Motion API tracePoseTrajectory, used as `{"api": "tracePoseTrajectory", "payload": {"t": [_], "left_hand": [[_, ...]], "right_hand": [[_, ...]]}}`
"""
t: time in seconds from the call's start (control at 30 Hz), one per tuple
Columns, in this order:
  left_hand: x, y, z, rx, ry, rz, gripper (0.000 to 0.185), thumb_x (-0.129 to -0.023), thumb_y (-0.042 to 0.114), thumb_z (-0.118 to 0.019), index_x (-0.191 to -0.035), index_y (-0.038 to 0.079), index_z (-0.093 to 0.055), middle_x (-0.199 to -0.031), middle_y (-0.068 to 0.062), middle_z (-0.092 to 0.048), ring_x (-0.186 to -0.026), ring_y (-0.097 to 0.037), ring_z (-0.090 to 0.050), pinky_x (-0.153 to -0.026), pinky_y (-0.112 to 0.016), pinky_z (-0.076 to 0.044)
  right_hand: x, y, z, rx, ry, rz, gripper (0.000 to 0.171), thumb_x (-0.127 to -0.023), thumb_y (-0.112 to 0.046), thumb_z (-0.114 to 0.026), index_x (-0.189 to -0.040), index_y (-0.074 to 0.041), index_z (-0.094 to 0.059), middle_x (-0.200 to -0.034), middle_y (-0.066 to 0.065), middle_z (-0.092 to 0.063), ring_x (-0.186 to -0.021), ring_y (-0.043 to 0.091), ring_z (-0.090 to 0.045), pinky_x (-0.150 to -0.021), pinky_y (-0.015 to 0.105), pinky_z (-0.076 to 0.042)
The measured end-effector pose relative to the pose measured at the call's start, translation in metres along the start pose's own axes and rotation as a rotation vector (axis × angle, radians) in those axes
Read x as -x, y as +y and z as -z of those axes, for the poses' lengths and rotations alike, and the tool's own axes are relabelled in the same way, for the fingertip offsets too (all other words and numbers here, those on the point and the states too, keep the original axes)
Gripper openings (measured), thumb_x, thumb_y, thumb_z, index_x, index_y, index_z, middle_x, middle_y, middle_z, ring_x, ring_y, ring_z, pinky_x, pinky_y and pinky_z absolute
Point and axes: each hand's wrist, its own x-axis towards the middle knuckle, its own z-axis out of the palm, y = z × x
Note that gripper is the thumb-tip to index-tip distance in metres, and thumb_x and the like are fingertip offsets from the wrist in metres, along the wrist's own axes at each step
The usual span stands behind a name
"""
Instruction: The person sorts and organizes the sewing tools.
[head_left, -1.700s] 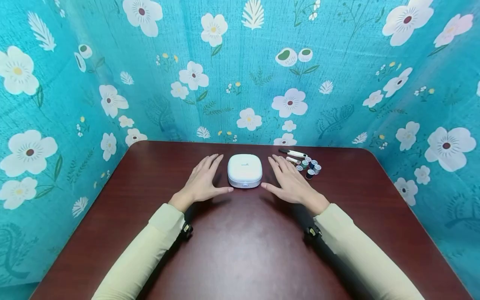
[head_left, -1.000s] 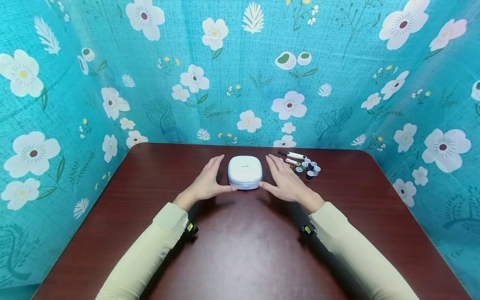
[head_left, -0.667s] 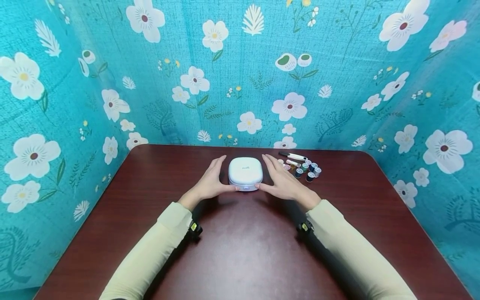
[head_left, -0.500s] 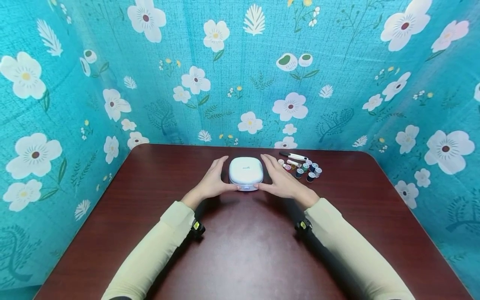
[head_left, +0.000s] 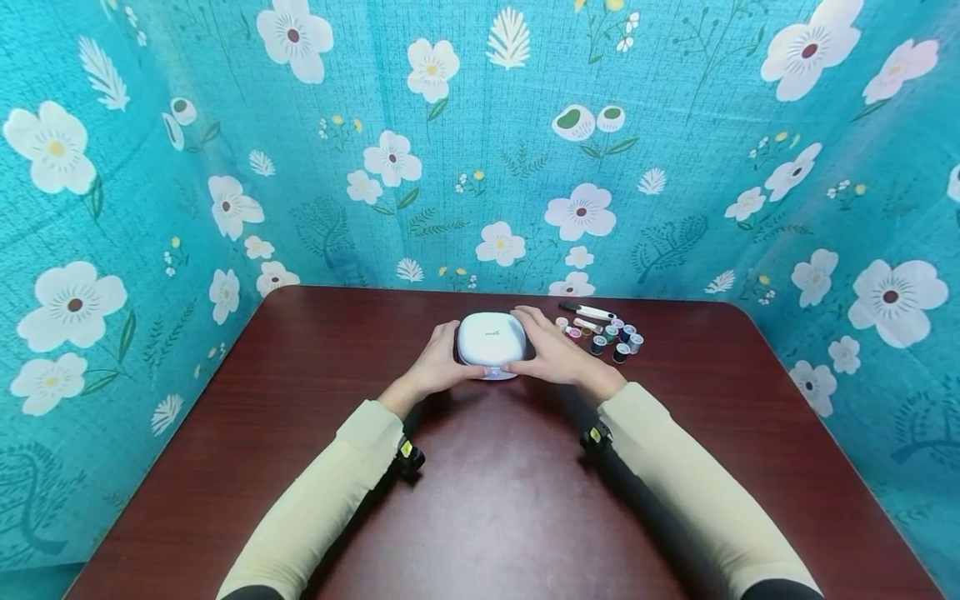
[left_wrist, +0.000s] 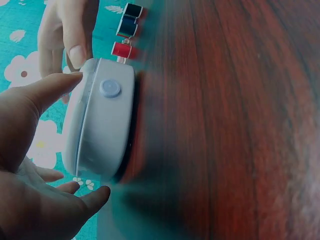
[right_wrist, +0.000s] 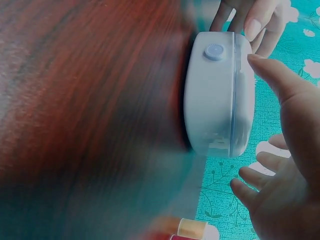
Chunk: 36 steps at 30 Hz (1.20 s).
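While both sleeved forearms angle inward over the dark red wooden table (head_left: 487, 500), the left hand (head_left: 435, 371) and right hand (head_left: 551, 360) clasp the rounded white plastic case (head_left: 491, 342) between them, thumbs on its near edge, fingers curled around its flanks. It sits centred, equally close to both, small thread spools (head_left: 611, 340) just beyond-right.

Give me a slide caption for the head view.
Both hands grip a white case beside thread spools.
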Motion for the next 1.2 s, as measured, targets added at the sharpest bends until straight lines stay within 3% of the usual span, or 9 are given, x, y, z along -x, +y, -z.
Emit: {"api": "tracePoseTrajectory", "payload": {"t": [0.5,0.73,1.2], "left_hand": [[-0.005,-0.004,-0.016,0.059,0.016,0.090,0.110,-0.075,0.032,-0.092,-0.156,-0.001,-0.027,-0.153,-0.021,-0.036,-0.134,-0.033,-0.043,-0.113,-0.047,-0.037],[-0.009,-0.005,-0.017,0.077,0.018,0.078,0.109,-0.074,0.031,-0.093,-0.156,0.001,-0.028,-0.149,-0.019,-0.040,-0.132,-0.033,-0.045,-0.112,-0.047,-0.037],[-0.010,-0.009,-0.014,0.221,-0.017,0.037,0.112,-0.073,0.021,-0.095,-0.157,0.005,-0.023,-0.151,-0.016,-0.039,-0.133,-0.031,-0.044,-0.112,-0.048,-0.035]], "right_hand": [[-0.013,0.000,-0.008,-0.005,-0.060,-0.010,0.099,-0.081,-0.040,-0.086,-0.155,-0.001,-0.034,-0.158,0.017,-0.033,-0.139,0.031,-0.038,-0.109,0.050,-0.041],[-0.019,0.003,-0.008,0.020,-0.067,-0.009,0.095,-0.082,-0.038,-0.086,-0.153,0.004,-0.039,-0.156,0.020,-0.037,-0.140,0.034,-0.039,-0.111,0.051,-0.039],[-0.026,0.004,-0.009,0.135,-0.026,-0.009,0.087,-0.077,-0.053,-0.085,-0.142,-0.001,-0.059,-0.149,0.016,-0.050,-0.138,0.034,-0.044,-0.108,0.051,-0.042]]}}
